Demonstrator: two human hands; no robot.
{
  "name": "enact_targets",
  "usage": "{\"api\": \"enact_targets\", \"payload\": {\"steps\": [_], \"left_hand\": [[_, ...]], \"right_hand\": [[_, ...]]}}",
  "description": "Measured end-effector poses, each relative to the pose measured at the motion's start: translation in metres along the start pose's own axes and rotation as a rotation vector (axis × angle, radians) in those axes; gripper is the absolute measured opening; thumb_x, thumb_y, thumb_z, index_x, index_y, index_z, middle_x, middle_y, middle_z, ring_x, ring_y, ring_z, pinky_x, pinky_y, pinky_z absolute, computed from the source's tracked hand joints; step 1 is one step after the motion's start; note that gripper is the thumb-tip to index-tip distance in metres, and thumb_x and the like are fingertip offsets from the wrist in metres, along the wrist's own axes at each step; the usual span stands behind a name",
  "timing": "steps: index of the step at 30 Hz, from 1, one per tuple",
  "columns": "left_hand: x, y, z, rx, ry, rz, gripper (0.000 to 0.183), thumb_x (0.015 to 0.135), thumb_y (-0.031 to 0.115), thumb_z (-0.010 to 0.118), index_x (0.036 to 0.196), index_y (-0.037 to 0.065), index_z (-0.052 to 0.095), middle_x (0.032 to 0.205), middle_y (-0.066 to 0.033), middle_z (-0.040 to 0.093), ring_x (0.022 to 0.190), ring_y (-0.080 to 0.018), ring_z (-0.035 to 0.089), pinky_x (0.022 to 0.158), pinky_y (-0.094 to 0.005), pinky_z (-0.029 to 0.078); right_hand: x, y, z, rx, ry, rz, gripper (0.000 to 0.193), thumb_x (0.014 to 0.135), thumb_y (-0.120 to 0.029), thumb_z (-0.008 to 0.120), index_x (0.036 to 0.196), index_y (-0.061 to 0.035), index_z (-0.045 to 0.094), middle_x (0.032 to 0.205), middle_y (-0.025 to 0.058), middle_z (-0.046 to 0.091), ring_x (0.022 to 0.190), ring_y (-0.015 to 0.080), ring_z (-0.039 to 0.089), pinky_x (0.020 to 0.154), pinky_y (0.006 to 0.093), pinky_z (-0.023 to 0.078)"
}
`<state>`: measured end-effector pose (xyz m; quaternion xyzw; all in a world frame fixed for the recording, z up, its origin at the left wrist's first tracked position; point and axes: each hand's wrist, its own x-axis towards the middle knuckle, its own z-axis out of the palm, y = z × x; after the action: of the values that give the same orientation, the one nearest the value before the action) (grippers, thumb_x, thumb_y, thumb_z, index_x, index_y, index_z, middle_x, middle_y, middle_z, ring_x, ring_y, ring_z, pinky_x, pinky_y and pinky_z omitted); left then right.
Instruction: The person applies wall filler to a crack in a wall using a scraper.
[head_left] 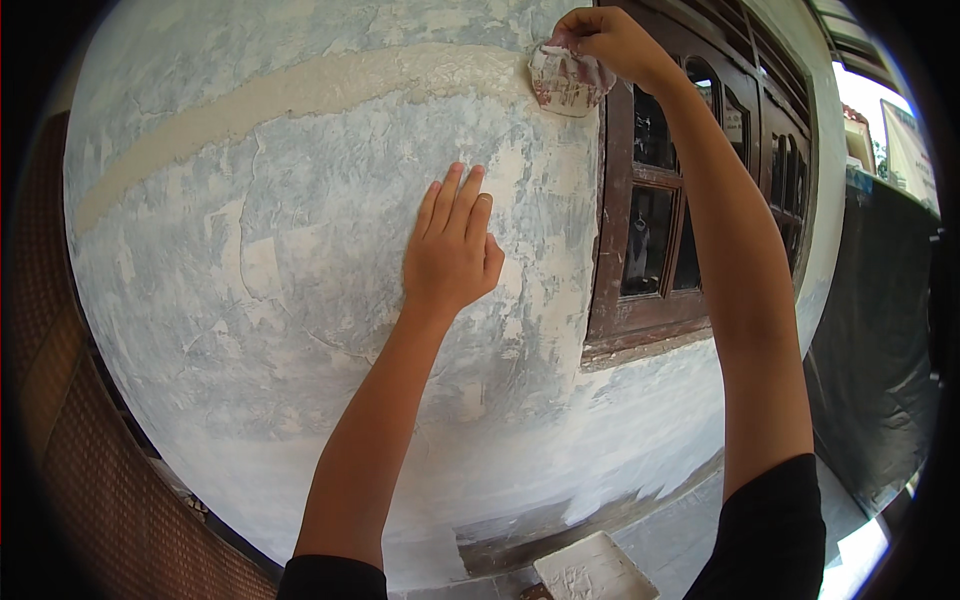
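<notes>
My right hand [606, 42] is raised to the upper right of the wall, its fingers pinched on a flat putty scraper [570, 82]. The scraper is reddish and smeared with whitish putty, and its lower edge lies against the wall beside the window frame. A wide band of beige putty [330, 92] arcs across the upper wall and ends at the scraper. My left hand [450, 240] rests on the patchy grey-and-white wall [330, 270] below that band, fingers stretched out, holding nothing.
A brown wooden window [640, 320] with dark panes stands right of the wall patch. Below, a whitish putty-smeared tray [597, 572] sits near the wall's foot. Woven brown panelling [120, 490] runs along the left, and a dark sheet [870, 340] hangs at the right.
</notes>
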<state>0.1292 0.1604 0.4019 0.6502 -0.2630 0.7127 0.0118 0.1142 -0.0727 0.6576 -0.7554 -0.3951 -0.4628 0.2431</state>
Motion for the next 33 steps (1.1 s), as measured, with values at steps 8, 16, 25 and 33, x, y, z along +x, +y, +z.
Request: {"api": "enact_targets", "payload": {"steps": [8, 16, 25, 33], "left_hand": [[-0.002, 0.001, 0.001, -0.033, -0.018, 0.004, 0.042, 0.081, 0.014, 0.058, 0.12, -0.001, 0.059, 0.148, -0.0179, 0.048, 0.143, -0.036, 0.038, 0.118, -0.0507, 0.03], [0.002, 0.007, 0.004, 0.013, -0.102, 0.058, 0.05, 0.088, 0.017, 0.055, 0.137, 0.01, 0.057, 0.156, -0.0095, 0.042, 0.147, -0.0328, 0.033, 0.12, -0.0502, 0.027], [0.002, 0.007, 0.004, 0.005, -0.106, 0.05, 0.046, 0.089, 0.018, 0.054, 0.133, 0.01, 0.061, 0.156, -0.0086, 0.042, 0.147, -0.032, 0.034, 0.12, -0.0502, 0.027], [0.009, 0.001, 0.002, 0.004, -0.056, 0.047, 0.041, 0.085, 0.018, 0.057, 0.124, 0.006, 0.063, 0.145, -0.0119, 0.05, 0.141, -0.0336, 0.039, 0.115, -0.0522, 0.03]], "right_hand": [[-0.008, 0.018, -0.003, 0.022, 0.052, -0.053, 0.022, 0.09, -0.009, 0.065, 0.109, -0.0021, 0.072, 0.093, 0.0049, 0.073, 0.082, 0.0117, 0.067, 0.075, 0.0291, 0.053], [-0.005, 0.055, -0.016, 0.171, 0.259, -0.094, 0.022, 0.09, -0.01, 0.064, 0.11, -0.0019, 0.072, 0.087, 0.0066, 0.071, 0.081, 0.0126, 0.066, 0.074, 0.0283, 0.052], [-0.012, 0.042, -0.017, 0.046, 0.228, 0.009, 0.023, 0.09, -0.007, 0.062, 0.111, -0.0015, 0.071, 0.092, 0.0054, 0.071, 0.085, 0.0129, 0.065, 0.079, 0.0276, 0.052], [-0.019, -0.001, 0.007, 0.011, 0.174, 0.164, 0.02, 0.09, -0.007, 0.062, 0.106, -0.0017, 0.072, 0.091, 0.0053, 0.071, 0.083, 0.0115, 0.064, 0.078, 0.0288, 0.051]]}}
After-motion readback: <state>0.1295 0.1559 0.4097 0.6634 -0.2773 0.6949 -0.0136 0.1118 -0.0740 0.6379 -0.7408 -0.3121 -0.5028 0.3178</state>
